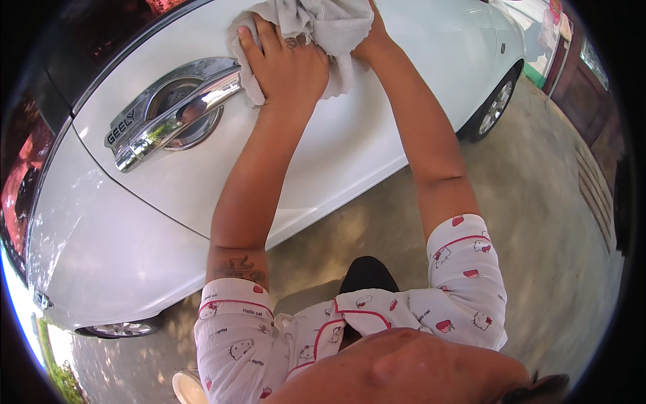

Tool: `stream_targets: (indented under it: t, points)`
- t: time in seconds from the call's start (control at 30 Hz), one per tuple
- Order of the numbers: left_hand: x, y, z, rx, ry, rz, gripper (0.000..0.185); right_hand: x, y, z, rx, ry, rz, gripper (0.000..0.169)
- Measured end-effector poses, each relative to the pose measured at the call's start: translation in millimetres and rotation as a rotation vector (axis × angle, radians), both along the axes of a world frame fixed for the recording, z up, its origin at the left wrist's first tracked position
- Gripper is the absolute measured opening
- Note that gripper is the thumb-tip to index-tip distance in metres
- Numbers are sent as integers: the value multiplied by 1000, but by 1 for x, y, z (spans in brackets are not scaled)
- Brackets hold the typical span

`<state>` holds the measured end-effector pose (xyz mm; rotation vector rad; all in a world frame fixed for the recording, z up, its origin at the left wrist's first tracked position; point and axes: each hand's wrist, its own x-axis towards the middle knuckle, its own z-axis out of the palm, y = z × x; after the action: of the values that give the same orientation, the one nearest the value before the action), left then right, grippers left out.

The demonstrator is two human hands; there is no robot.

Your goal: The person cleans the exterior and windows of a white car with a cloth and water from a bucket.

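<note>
A light grey cloth [335, 30] lies bunched against the white car door [323, 136] at the top of the head view. My left hand [290, 65] presses on the cloth from above, just beside the front end of the chrome door handle [202, 101]. My right hand [372, 40] is at the cloth's right side, its fingers hidden behind the folds. Behind the handle sits a round chrome-trimmed recess cover [174, 93]. The handle trim bears the maker's name Geely.
The car's wheels show at the right [497, 108] and lower left [123, 329]. Concrete ground [535, 212] runs beside the car. A pale round container [189, 388] stands at the bottom left, partly cut off. A brown door [580, 86] is at the upper right.
</note>
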<state>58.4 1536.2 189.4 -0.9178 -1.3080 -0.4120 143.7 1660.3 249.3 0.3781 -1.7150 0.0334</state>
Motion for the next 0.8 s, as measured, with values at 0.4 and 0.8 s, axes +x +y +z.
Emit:
stream_targets:
  t: [0.4, 0.8]
  points:
    - [54, 48, 46, -426, -270, -65, 51, 35, 123, -65, -269, 402, -753, 40]
    - [3, -63, -197, -346, -76, 28, 46, 37, -61, -212, -906, 61, -521, 44]
